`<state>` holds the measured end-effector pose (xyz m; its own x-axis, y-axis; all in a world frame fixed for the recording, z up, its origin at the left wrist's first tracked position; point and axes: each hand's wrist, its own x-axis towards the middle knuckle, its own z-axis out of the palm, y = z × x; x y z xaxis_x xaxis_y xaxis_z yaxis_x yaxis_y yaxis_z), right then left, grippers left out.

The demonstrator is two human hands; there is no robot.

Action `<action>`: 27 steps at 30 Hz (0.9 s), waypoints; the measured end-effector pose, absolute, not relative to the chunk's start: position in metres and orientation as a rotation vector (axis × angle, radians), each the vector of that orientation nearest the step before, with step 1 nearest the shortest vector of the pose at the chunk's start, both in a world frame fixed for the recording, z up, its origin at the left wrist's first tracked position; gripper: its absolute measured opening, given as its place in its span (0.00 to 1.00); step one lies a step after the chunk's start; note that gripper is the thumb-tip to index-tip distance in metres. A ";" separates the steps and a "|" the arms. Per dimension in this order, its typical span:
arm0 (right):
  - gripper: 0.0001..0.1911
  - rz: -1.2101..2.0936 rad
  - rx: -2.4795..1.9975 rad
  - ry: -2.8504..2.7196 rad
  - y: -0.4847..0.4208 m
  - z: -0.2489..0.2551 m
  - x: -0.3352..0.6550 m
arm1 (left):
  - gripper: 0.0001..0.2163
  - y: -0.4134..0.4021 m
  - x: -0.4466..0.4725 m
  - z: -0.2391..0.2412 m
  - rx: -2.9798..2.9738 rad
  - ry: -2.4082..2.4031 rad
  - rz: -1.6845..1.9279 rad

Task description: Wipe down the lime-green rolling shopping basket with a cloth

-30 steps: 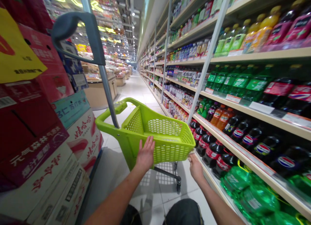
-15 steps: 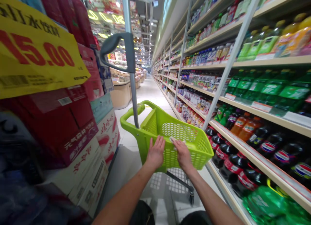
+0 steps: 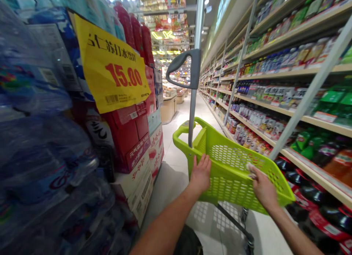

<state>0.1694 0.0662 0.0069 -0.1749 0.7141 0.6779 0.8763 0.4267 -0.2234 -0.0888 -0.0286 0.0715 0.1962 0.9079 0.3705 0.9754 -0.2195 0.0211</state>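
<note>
Lime-green plastic shopping cart (image 3: 228,170) with a perforated basket (image 3: 231,189), standing on the pale tiled floor (image 3: 172,174) of an aisle, between tall cream-edged metal shelving (image 3: 335,127) of bottled drinks and a stack of red and white cardboard cartons (image 3: 134,137). A straight grey metal pole (image 3: 193,112) rises from one end and carries a looped dark-grey plastic handle (image 3: 195,69). The left hand (image 3: 200,174) lies with fingers extended, grasping nothing, against the near side of the basket toward the pole. The right hand (image 3: 262,187) is closed around a small crumpled white cloth (image 3: 250,167), held farther along the same side; whether the cloth presses on the top edge or sits just inside cannot be told. The step in hand is probably wiping the cart. A further pass would call for light, even pressure along the edge, the left hand bracing the basket.
</note>
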 end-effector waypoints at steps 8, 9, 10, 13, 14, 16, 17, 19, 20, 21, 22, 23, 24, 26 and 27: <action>0.28 -0.294 -1.012 -2.191 0.052 0.018 0.097 | 0.28 -0.026 -0.101 0.071 -2.143 -1.807 -0.443; 0.28 -0.331 -1.078 -2.212 0.054 0.014 0.117 | 0.28 -0.026 -0.103 0.071 -2.112 -1.828 -0.452; 0.27 -0.365 -1.150 -2.213 0.056 0.009 0.140 | 0.29 -0.025 -0.105 0.070 -2.091 -1.842 -0.458; 0.25 -0.433 -1.326 -2.088 0.061 -0.006 0.200 | 0.29 -0.020 -0.107 0.069 -2.094 -1.826 -0.446; 0.24 -0.443 -1.373 -2.008 0.063 -0.010 0.211 | 0.30 -0.018 -0.106 0.068 -2.099 -1.817 -0.436; 0.22 -0.434 -1.414 -1.859 0.066 -0.013 0.211 | 0.30 -0.016 -0.101 0.067 -2.101 -1.810 -0.419; 0.22 -0.409 -1.391 -1.818 0.066 -0.011 0.198 | 0.30 -0.015 -0.097 0.067 -2.099 -1.811 -0.417; 0.21 -0.317 -1.265 -1.833 0.065 -0.003 0.154 | 0.30 -0.014 -0.089 0.068 -2.098 -1.818 -0.439; 0.21 -0.256 -1.178 -1.885 0.063 0.004 0.127 | 0.30 -0.014 -0.086 0.068 -2.102 -1.820 -0.461; 0.23 -0.201 -1.106 -1.940 0.060 0.011 0.100 | 0.29 -0.015 -0.084 0.070 -2.115 -1.814 -0.486; 0.23 -0.162 -1.054 -1.971 0.057 0.018 0.077 | 0.28 -0.016 -0.084 0.072 -2.139 -1.794 -0.513; 0.23 -0.128 -1.010 -2.002 0.055 0.024 0.060 | 0.27 -0.017 -0.086 0.074 -2.161 -1.767 -0.543; 0.24 -0.104 -0.984 -2.025 0.054 0.028 0.051 | 0.26 -0.019 -0.091 0.078 -2.164 -1.741 -0.581; 0.25 -0.081 -0.986 -2.038 0.055 0.029 0.060 | 0.23 -0.020 -0.107 0.087 -2.054 -1.742 -0.700; 0.26 -0.081 -1.016 -2.023 0.057 0.027 0.075 | 0.22 -0.021 -0.118 0.091 -1.940 -1.778 -0.768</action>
